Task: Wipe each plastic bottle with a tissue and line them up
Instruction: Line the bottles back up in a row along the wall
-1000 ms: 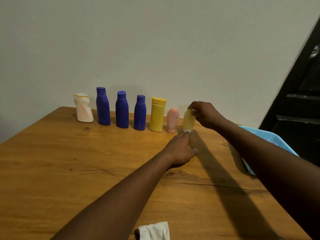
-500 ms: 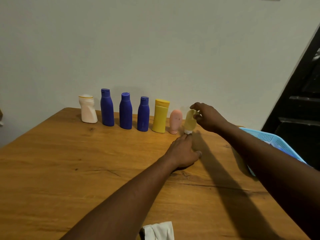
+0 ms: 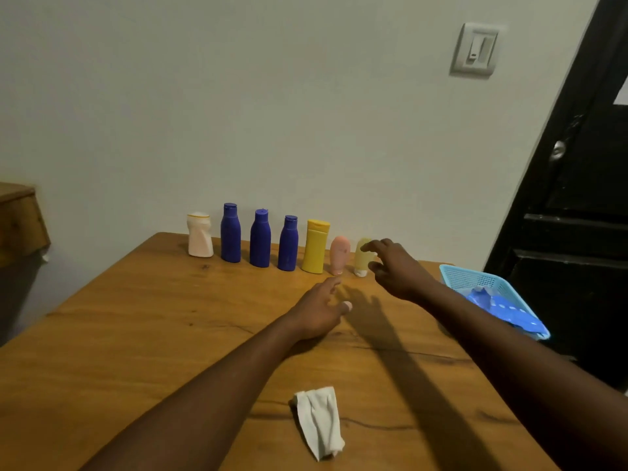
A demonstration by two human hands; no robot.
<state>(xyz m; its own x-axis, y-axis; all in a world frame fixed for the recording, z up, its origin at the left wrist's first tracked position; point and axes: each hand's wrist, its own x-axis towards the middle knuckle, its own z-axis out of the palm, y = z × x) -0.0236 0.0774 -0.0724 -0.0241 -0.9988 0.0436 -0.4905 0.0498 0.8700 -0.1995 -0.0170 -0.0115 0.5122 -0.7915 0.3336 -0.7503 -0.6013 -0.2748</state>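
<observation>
Wooden counter [image 3: 136, 334] carries the pale-yellow bottle [image 3: 362, 257], last in line. The right hand [image 3: 398, 274] hovers just beside it, grip wide; the left hand [image 3: 317, 312] is loose, holding nothing.

Wooden tabletop [image 3: 136, 334] with dark grain lines, set against a pale wall [image 3: 272, 96]. A white light switch [image 3: 475, 49] is mounted on the wall at upper right. A black door [image 3: 577, 232] with a round metal knob [image 3: 558, 149] stands at right. A light blue mesh basket [image 3: 452, 277] sits at the tabletop's right edge and holds a crumpled blue wrapper [image 3: 503, 309]. Wooden furniture [image 3: 18, 222] shows at the left edge.
</observation>
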